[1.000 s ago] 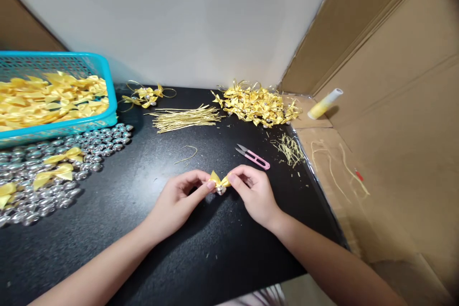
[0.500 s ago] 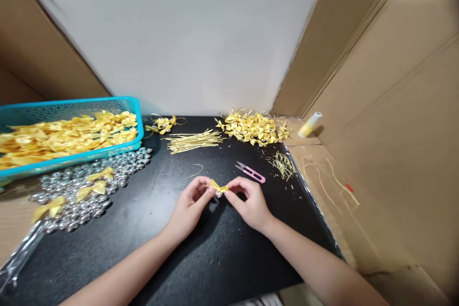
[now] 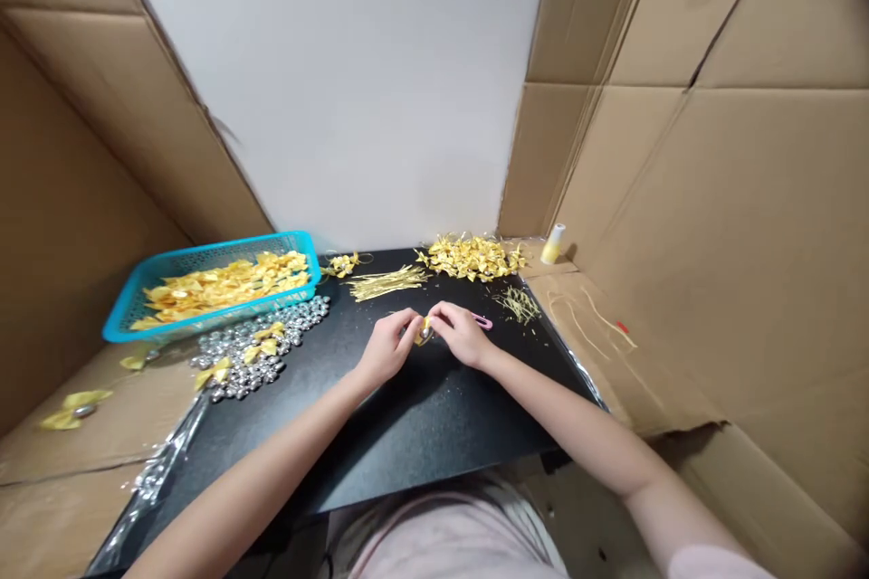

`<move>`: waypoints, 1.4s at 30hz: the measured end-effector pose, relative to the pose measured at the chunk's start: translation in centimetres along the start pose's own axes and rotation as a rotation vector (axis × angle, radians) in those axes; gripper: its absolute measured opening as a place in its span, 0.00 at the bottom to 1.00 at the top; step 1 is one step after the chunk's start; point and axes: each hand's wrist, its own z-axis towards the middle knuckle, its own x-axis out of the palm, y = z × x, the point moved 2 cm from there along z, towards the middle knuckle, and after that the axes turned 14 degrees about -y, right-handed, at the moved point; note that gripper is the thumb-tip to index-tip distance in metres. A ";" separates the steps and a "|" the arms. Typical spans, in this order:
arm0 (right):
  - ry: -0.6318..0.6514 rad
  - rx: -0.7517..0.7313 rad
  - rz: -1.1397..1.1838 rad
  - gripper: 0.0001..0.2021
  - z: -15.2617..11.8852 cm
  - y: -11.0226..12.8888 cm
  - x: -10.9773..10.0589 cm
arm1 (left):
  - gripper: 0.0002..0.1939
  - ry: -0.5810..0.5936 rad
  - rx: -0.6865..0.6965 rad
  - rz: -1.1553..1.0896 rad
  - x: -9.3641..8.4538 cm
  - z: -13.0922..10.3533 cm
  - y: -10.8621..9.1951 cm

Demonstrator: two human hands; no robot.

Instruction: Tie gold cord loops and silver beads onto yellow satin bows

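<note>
A small yellow ribbon bow (image 3: 425, 332) with a silver bead at its middle is pinched between my two hands above the black tabletop. My left hand (image 3: 392, 344) grips its left side with thumb and fingertips. On the other side, my right hand (image 3: 463, 336) is closed on it, the fingers covering much of the ribbon. Pink thread snips (image 3: 482, 322) lie just behind my right hand, which hides their blades. Beyond the hands is a bundle of gold twist ties (image 3: 386, 282).
At left, a turquoise basket (image 3: 316, 267) holds many yellow bows, with silver beads (image 3: 299, 317) spread before it. A pile of beaded bows (image 3: 468, 258) lies at the back, thread scraps (image 3: 520, 304) to its right. A thread spool (image 3: 553, 244) stands near the cardboard wall (image 3: 733, 226).
The view has shifted back, showing more of the left side and my lap. My hands have come closer together around the bow, and my right hand now covers part of the snips.
</note>
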 end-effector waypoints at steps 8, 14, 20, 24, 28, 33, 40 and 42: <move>-0.244 -0.176 0.037 0.09 6.3 6.2 2.2 | 0.16 -0.504 -0.145 -0.453 -0.6 8.2 -2.9; -0.164 -0.360 0.069 0.11 9.9 8.4 2.1 | 0.14 -0.424 -0.313 -0.798 -2.3 10.7 -3.4; 0.140 -0.330 0.032 0.14 10.0 8.4 0.1 | 0.14 -0.095 -0.253 -0.600 -6.1 10.6 -3.9; 0.130 -0.296 0.090 0.17 9.4 9.0 -0.5 | 0.12 -0.048 -0.184 -0.429 -6.7 10.1 -5.0; 0.020 -0.300 0.028 0.17 9.0 9.6 -0.8 | 0.12 -0.209 -0.185 -0.418 -6.5 9.7 -5.4; -0.039 -0.302 -0.094 0.13 8.8 9.5 -0.8 | 0.13 -0.186 -0.182 -0.442 -6.1 9.7 -5.0; -0.015 -0.303 -0.130 0.11 9.0 9.1 -0.9 | 0.14 -0.152 -0.223 -0.475 -5.8 9.7 -4.1; -0.001 -0.294 -0.109 0.11 9.1 8.9 -0.8 | 0.14 -0.157 -0.247 -0.499 -5.4 9.7 -3.8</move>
